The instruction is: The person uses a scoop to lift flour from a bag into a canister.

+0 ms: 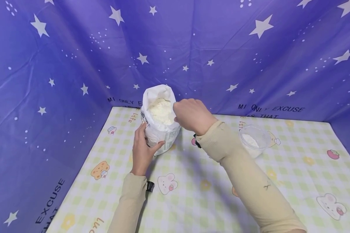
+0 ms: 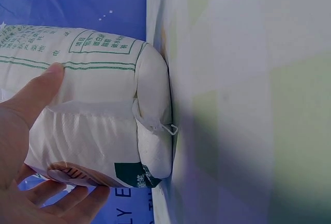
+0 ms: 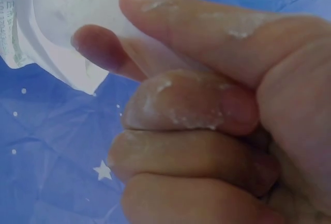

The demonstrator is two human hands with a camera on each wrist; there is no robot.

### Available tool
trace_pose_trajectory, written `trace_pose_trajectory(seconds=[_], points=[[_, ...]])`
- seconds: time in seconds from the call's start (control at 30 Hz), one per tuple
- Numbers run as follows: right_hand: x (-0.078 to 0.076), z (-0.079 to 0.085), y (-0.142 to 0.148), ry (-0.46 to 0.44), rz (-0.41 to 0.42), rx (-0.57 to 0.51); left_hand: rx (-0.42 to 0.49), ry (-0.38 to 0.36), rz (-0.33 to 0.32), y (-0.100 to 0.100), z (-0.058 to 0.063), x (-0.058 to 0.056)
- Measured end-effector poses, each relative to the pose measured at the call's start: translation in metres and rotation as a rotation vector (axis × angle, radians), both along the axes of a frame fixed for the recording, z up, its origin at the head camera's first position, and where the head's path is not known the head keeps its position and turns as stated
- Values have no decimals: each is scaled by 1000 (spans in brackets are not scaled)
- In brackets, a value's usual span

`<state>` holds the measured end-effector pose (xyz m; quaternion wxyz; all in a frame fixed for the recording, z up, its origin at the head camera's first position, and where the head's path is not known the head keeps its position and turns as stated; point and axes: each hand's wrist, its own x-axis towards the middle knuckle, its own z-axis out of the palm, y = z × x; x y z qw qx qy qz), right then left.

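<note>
Head view, and the white bag is standing at the back of the table, its mouth wide open with pale powder inside. The left hand braces the near side, and over the rim comes the right hand, knuckles up! Off to the right, beyond the right forearm, a clear tub holds white powder too. There's the danger: if that right forearm swings back low, it could clip the tub and tip it.

Over to the left wrist: thumb on one face of the bag, fingers round the other, a broad grip that holds it low down, base on the table. The wall looks soft and creased; squeeze too hard and it could buckle, slacken and the whole bag might lean.

Right wrist now, and this grip is narrow: thumb and forefinger pinch a pale translucent piece, perhaps a handle; I can't tell what its far end carries. White smears dust those fingers, so a slip looks possible, and catching the rim could scatter powder.
</note>
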<state>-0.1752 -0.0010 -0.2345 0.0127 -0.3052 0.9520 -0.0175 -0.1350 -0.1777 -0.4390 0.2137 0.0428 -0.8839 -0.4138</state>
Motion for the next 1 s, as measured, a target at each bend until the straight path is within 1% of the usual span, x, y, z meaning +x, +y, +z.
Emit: trace_pose_trajectory(seconds=[0.13,0.37,0.5,0.7,0.87,1.0], points=[[-7,-4,-7,-13,1,17,7,-8,1,0,0,1],[-15,-12,-14,-15,1,26,8,1,-1,0,0,0],[-21,-19,-14,-40,5,2,14,-8,0,1,1,0],[-29,-34,-10,-21,50,-51,12,-1,-1,0,0,0],[-34,-43,-10,-24,96,-93,5,7,1,0,0,-1],[-38,-50,-11,-16,121,-103,8,5,-2,0,0,0]])
